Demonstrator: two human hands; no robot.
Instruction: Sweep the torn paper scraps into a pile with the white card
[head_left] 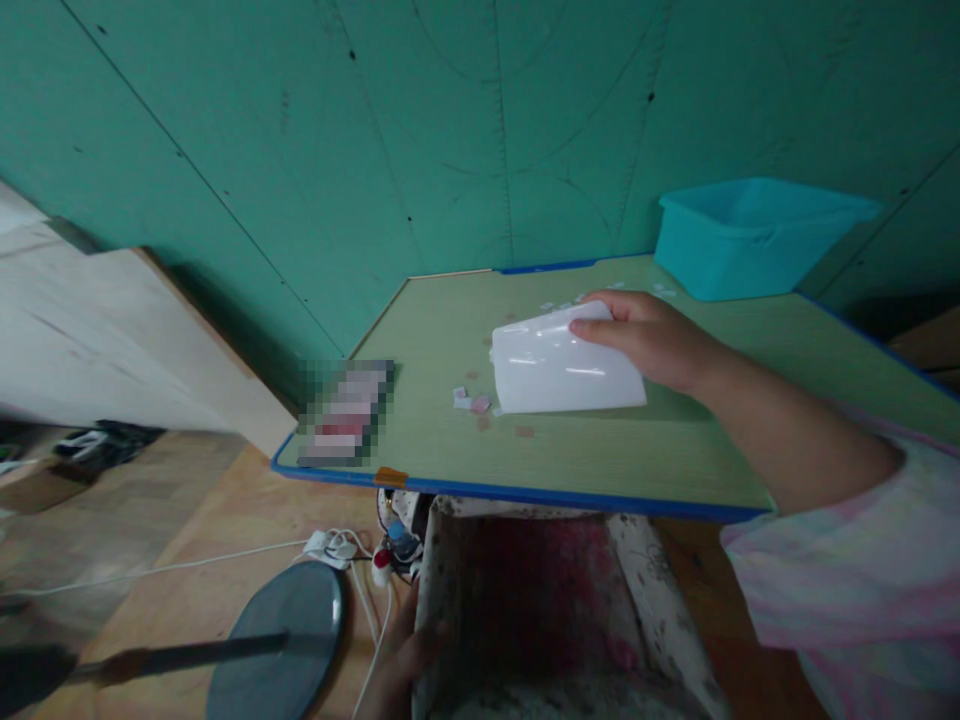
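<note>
My right hand (637, 335) pinches a glossy white sheet (562, 365) by its upper right part, thumb on top, just over the pale green tabletop (600, 450). Small paper scraps (472, 402) lie at the sheet's left edge, some white and some pinkish. More white bits (559, 304) are scattered behind the sheet. Low in the view, in shadow, my left hand (412, 640) is closed on the left rim of a stained, white-edged container (634, 570) with a dark reddish inside. The container is below the table's front edge.
A turquoise plastic basin (735, 245) stands at the table's back right, against a green wall (450, 130). A pixelated flat object (349, 410) lies at the left end. On the floor are a round grey base with a pole (277, 650) and a power strip (330, 547) with cables.
</note>
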